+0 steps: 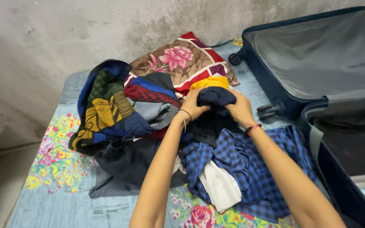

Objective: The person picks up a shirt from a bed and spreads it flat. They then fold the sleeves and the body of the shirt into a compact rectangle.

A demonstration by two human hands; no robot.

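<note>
The left hand [194,105] and right hand [238,109] are both closed on one small dark navy garment [216,96], bunched into a short roll, held a little above the pile approx. at the centre of the scene. The left hand grips the left end, the right hand the right end, so the roll lies betw. them and its long axis goes left to right. Both hands are equally near; neither has to reach. A yellow cloth [210,81] shows just behind the roll, on the far side, touching or nearly so; I cannot tell which.

Under the hands lies a blue checked shirt [250,169] with a white cloth [220,185] on the near side, and a dark grey garment [123,169] to the left. A multicolour patterned cloth [106,109] is heaped at far left. Behind it is a flowered pillow [178,59].

All is on a bed with a light blue floral sheet [55,185], w/ a rough grey wall [64,33] at the far side. An open navy suitcase [317,63] lies at the right, lid up, its near half seems empty, just beside the right forearm.
</note>
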